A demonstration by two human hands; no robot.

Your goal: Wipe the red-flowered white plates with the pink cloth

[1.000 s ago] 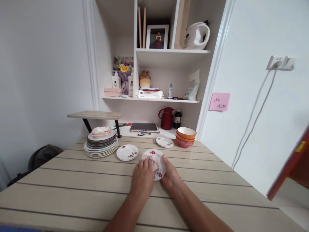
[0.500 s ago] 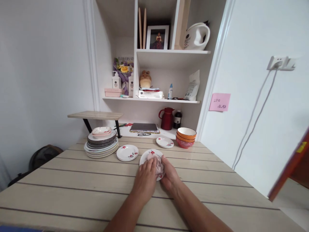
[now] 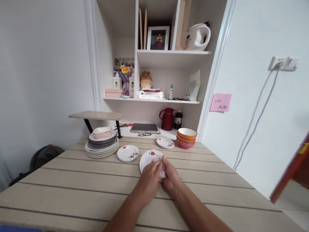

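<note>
A white plate [image 3: 145,158] with red flowers is tilted up slightly over the table in front of me. My right hand [image 3: 171,174] grips its right edge, thumb on top. My left hand [image 3: 151,177] presses a crumpled pale pink cloth [image 3: 162,173] onto the lower right part of the plate, its fingers closed over the cloth. The hands and cloth hide the plate's lower part. Left of it lie small flowered plates [image 3: 127,152], stacked. More flowered plates [image 3: 165,142] lie behind, beside a stack of orange and red bowls [image 3: 186,138].
A tall stack of plates [image 3: 101,151] topped with small pink dishes [image 3: 102,131] stands at the left, near a raised wooden shelf [image 3: 96,115]. At the back are eyeglasses [image 3: 145,134], a dark laptop [image 3: 145,127], a red jug [image 3: 167,119] and a dark bottle [image 3: 178,120].
My left hand has slid the cloth down and to the right across the plate, uncovering more of its upper face. My right hand keeps its hold on the edge.
</note>
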